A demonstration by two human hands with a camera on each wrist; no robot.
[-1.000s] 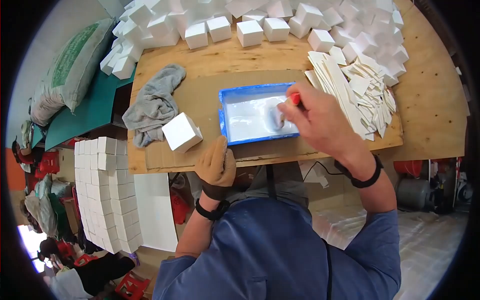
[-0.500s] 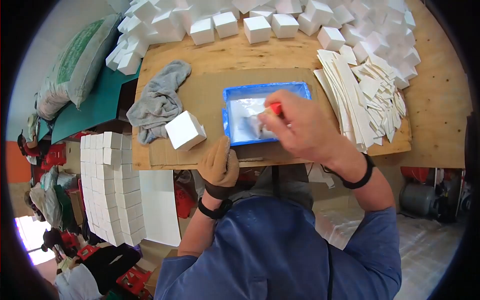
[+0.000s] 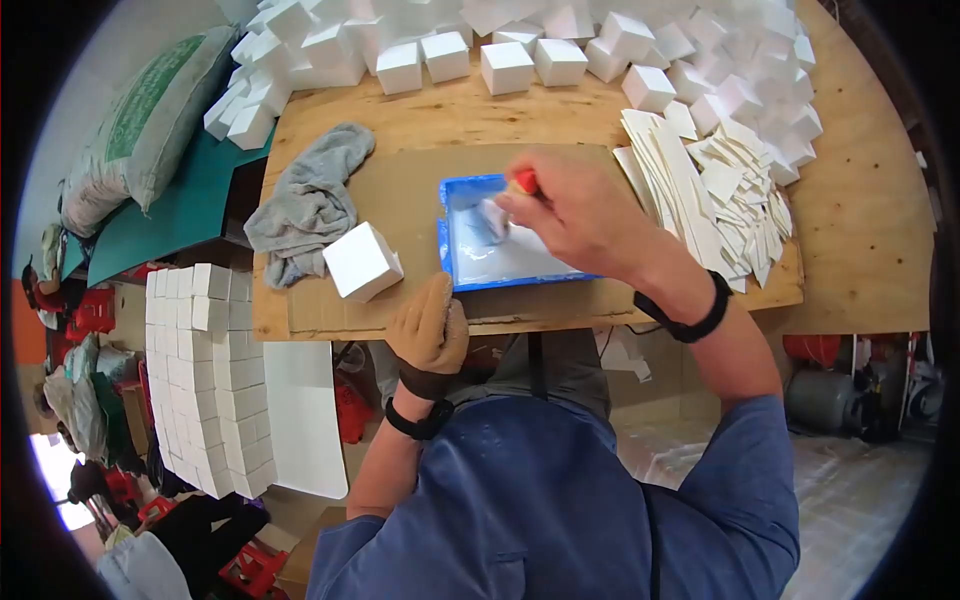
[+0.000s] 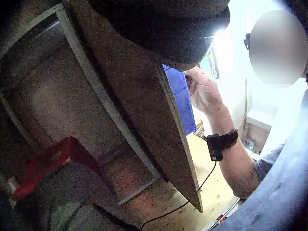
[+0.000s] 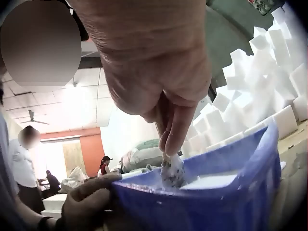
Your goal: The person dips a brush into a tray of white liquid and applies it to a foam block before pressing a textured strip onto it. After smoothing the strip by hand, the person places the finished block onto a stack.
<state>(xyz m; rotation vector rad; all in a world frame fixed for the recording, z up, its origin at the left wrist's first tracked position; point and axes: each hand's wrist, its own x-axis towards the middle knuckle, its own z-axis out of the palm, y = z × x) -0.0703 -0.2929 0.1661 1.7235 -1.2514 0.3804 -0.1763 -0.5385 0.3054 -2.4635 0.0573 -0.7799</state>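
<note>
Red-handled brush — inside blue tray, white liquid.

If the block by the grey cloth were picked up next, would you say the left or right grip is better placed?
Probably the left grip: it is close to the block, while the right grip, farther off, holds a brush in the tray.

Beyond your left hand, you've got a crumpled grey towel, a bulging sack farther out; off your right hand, a grey tank!
</note>
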